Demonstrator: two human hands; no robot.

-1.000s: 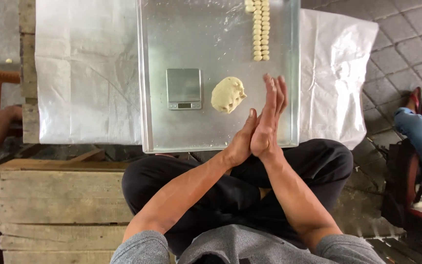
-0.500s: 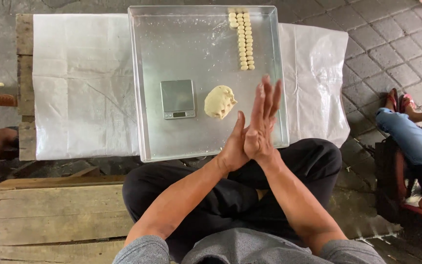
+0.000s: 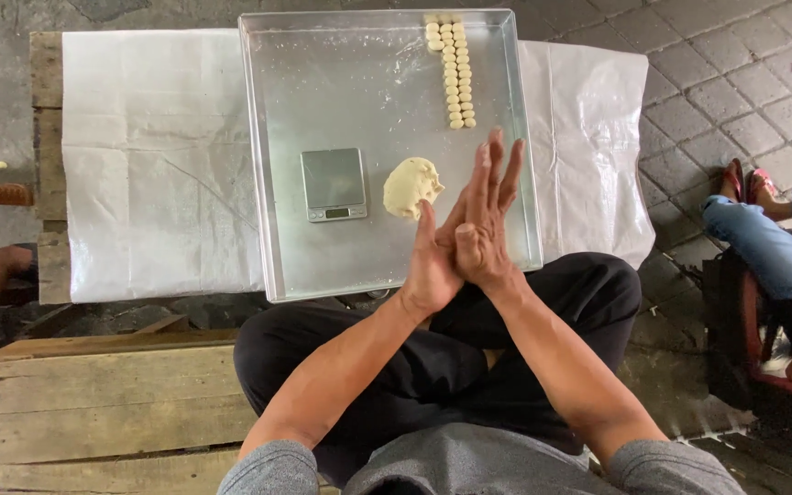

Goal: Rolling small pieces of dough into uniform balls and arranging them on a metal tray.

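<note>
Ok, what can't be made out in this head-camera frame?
- Whatever lies between the palms: the left hand and right hand are pressed together and hide it.
- The display of the small scale: too small to read.
- The rows of small dough pieces: the far end is cut off by the top edge, so no full count.
- The seated person at right: cut off by the right edge.
- What supports the metal tray: covered by the white sheet.

A small grey digital scale (image 3: 334, 184) sits mid-tray, with a metal tray (image 3: 281, 137) under it. At twelve o'clock lie two rows of pale dough balls (image 3: 452, 71). White sheeting (image 3: 153, 165) covers the surface. Wooden planks (image 3: 103, 403) lie at eight o'clock; a seated person's blue-trousered leg (image 3: 763, 243) at three.
</note>
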